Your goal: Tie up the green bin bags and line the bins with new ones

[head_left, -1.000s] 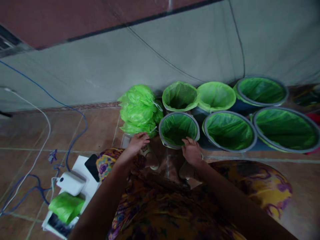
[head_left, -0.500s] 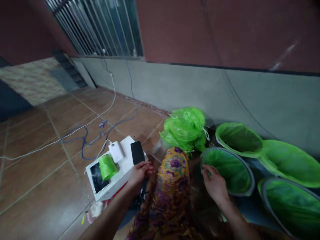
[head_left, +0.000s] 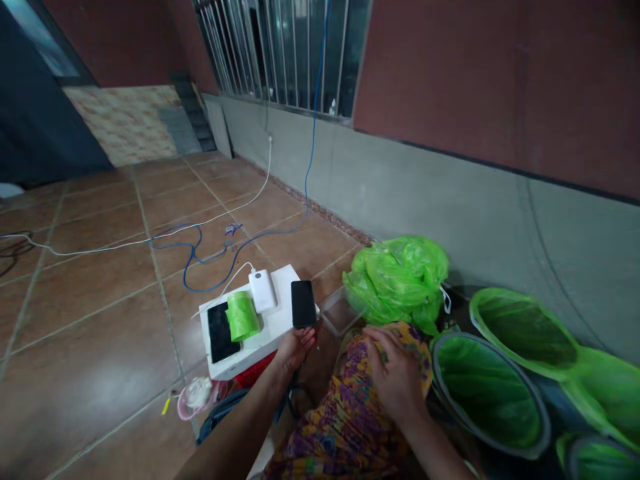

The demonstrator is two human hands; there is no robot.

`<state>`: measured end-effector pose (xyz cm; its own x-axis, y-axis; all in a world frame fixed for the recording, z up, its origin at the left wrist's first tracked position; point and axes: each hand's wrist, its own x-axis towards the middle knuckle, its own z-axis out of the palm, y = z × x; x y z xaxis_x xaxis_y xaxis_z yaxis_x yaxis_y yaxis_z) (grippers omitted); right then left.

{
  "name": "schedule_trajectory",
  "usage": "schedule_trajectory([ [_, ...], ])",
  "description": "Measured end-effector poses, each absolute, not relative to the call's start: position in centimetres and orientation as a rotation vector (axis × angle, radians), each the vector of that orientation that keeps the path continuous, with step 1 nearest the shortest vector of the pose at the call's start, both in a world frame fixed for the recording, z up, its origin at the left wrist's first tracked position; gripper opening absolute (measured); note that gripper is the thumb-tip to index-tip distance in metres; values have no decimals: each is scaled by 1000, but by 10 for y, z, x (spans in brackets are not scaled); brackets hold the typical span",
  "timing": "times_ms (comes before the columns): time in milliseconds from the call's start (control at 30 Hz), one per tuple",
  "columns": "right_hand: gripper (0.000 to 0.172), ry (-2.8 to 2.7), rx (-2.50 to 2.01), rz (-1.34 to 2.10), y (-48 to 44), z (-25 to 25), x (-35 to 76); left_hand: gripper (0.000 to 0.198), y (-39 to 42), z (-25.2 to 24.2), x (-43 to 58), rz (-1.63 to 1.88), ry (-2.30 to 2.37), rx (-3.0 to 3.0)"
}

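Note:
My left hand (head_left: 296,347) is beside the near edge of a white box (head_left: 280,328), just below a black phone (head_left: 303,304) lying on it. Its fingers are loosely bent and apart, with nothing visible in them. My right hand (head_left: 395,373) rests on my knee, over purple and yellow patterned cloth (head_left: 345,393), fingers stretched out. On the box top are a white power bank (head_left: 263,291) with a cable, a roll of bright green material (head_left: 243,316) and a dark tablet-like panel (head_left: 220,333).
A heap of green mesh (head_left: 400,280) lies by the wall, beside a clear plastic tray (head_left: 341,312). Several green mesh baskets stand at the right, one with a grey rim (head_left: 543,413). A blue cable (head_left: 270,233) and a white cable (head_left: 215,219) cross the tiled floor.
The view has turned left. My right hand has moved from the grey-rimmed mesh basket onto my knee. My left hand stays near the phone, its fingers looser.

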<state>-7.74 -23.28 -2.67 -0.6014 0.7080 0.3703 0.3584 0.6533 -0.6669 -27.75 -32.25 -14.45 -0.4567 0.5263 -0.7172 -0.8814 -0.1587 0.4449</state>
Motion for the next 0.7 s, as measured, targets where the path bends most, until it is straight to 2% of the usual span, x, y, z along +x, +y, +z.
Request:
schedule_trajectory([
  [233,26,-2397,-750,745,-267,-57,-78,20,-318,-151,-279,1768,1105,-496],
  [467,26,-2162,-775,779,-258,-49,-60,17,-318,-151,-272,1616,1236,-404],
  [567,28,-1982,-1039,693,-230,-60,-22,14,-315,-137,-259,1526,1393,-334],
  [700,34,-1962,-1718,426,-184,-111,47,20,-298,-83,-230,1622,1471,-8],
])
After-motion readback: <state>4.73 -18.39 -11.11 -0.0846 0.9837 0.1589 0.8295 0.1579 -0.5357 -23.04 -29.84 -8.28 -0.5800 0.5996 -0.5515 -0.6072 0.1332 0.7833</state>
